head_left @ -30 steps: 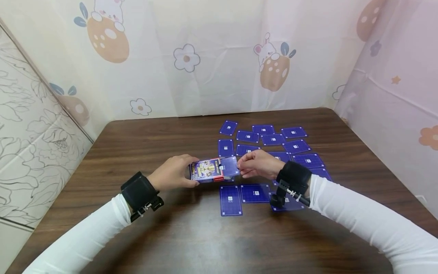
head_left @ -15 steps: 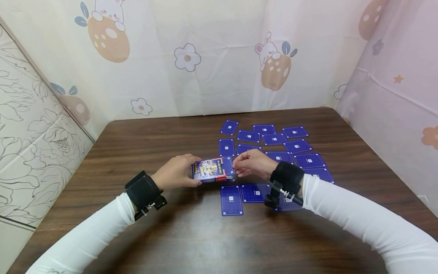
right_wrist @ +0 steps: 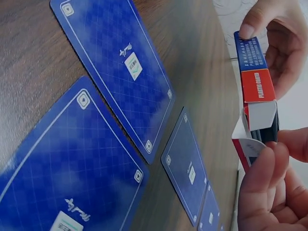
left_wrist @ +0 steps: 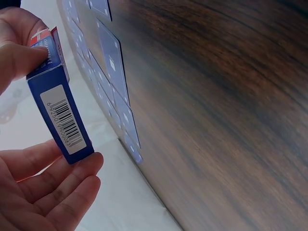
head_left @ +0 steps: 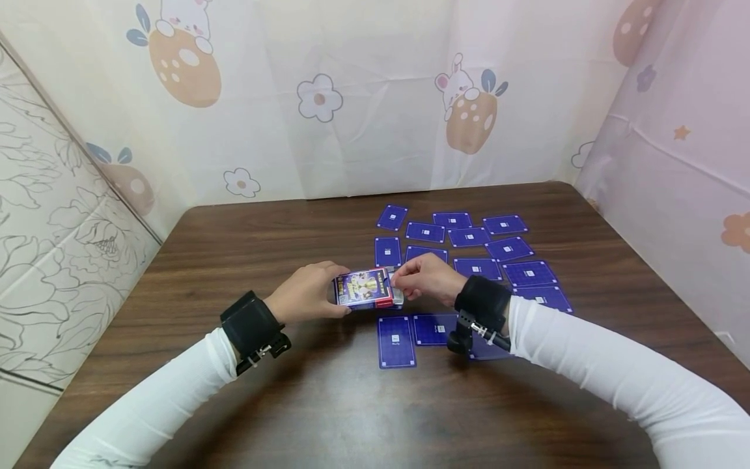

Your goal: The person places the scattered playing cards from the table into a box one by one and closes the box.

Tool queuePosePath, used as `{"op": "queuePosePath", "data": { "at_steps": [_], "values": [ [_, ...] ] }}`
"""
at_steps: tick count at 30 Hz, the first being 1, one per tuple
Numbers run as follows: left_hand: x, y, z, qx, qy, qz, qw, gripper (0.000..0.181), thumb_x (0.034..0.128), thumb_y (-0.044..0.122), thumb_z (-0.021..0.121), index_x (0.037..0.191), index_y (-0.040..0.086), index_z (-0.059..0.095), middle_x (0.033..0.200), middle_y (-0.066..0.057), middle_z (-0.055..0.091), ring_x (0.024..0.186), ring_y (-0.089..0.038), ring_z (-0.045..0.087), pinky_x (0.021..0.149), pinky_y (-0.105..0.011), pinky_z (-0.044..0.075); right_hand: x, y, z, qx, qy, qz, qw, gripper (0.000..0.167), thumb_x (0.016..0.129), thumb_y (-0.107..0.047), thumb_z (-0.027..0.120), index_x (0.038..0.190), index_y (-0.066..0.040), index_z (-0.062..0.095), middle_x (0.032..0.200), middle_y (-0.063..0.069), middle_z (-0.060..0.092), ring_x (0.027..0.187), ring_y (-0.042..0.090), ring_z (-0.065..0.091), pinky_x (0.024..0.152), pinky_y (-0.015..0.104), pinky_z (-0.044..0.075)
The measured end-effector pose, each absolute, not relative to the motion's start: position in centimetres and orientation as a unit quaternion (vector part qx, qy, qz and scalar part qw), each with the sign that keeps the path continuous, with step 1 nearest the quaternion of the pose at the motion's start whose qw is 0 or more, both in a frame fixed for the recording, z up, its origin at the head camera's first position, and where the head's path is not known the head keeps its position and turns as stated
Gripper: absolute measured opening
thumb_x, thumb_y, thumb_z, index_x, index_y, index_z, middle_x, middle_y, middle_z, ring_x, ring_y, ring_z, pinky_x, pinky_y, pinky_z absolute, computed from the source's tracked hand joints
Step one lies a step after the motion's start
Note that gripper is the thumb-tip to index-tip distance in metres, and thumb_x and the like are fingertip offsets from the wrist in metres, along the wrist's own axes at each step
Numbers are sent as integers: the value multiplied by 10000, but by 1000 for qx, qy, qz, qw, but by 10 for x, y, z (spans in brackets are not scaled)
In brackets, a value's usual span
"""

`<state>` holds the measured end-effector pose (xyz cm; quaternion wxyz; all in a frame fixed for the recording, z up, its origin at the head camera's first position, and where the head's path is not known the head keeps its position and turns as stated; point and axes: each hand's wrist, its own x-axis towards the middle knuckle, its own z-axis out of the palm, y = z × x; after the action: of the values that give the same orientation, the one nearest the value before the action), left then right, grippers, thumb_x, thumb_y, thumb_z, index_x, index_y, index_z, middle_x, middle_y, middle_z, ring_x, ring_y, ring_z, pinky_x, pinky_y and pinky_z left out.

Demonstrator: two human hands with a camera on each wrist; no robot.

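A small blue and red card box [head_left: 363, 288], with a trophy picture on its upper face, lies level above the table. My left hand [head_left: 307, 293] grips its left end between thumb and fingers. In the left wrist view the barcode end of the box [left_wrist: 65, 118] faces the camera. My right hand [head_left: 430, 279] is at the box's open right end, fingertips at the mouth, pinching the edge of a playing card [right_wrist: 265, 136] almost wholly inside. White flaps [right_wrist: 262, 115] stand out around the mouth. The fingers partly hide the card.
Several blue-backed cards lie face down in loose rows on the brown wooden table [head_left: 263, 241], behind and right of the box. A nearer card [head_left: 396, 342] lies below the box. Patterned cloth [head_left: 381, 130] hangs behind the table.
The card in my right hand has slid left into the box until it hardly shows. My right hand has moved left to the mouth; my left hand and the box have shifted slightly right.
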<state>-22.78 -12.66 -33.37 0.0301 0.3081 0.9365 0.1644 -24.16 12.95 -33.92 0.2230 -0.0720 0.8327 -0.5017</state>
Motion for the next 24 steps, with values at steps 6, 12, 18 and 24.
{"op": "queuePosePath", "data": {
  "at_steps": [6, 12, 18, 24],
  "values": [
    [-228, -122, -338, 307, 935, 173, 38, 668, 755, 322, 823, 1292, 3, 585, 1193, -121, 663, 973, -197, 612, 894, -391, 528, -238, 131, -340, -108, 851, -475, 196, 168, 918, -94, 636, 1004, 27, 714, 871, 61, 669, 689, 126, 548, 711, 314, 548],
    [-228, -122, -341, 309, 933, 180, 36, 677, 764, 342, 816, 1295, -4, 581, 1202, -133, 660, 1000, -210, 617, 911, -407, 527, -235, 139, -334, -126, 868, -442, 187, 177, 919, -117, 641, 1029, -1, 718, 943, 98, 704, 727, 141, 573, 693, 264, 531],
    [-228, -131, -338, 299, 934, 192, 29, 688, 763, 346, 816, 1306, -1, 575, 1211, -149, 655, 1025, -259, 615, 923, -444, 518, -238, 158, -320, -176, 866, -432, 181, 215, 935, -109, 618, 1088, 19, 699, 1072, 187, 702, 807, 239, 636, 792, 356, 571],
    [-226, -140, -334, 289, 938, 190, 33, 690, 769, 342, 811, 1312, -6, 567, 1230, -163, 647, 1063, -292, 612, 943, -470, 508, -240, 189, -311, -191, 885, -394, 158, 215, 953, -125, 621, 1109, 5, 692, 1099, 210, 680, 863, 281, 596, 820, 400, 542]
  ]
}}
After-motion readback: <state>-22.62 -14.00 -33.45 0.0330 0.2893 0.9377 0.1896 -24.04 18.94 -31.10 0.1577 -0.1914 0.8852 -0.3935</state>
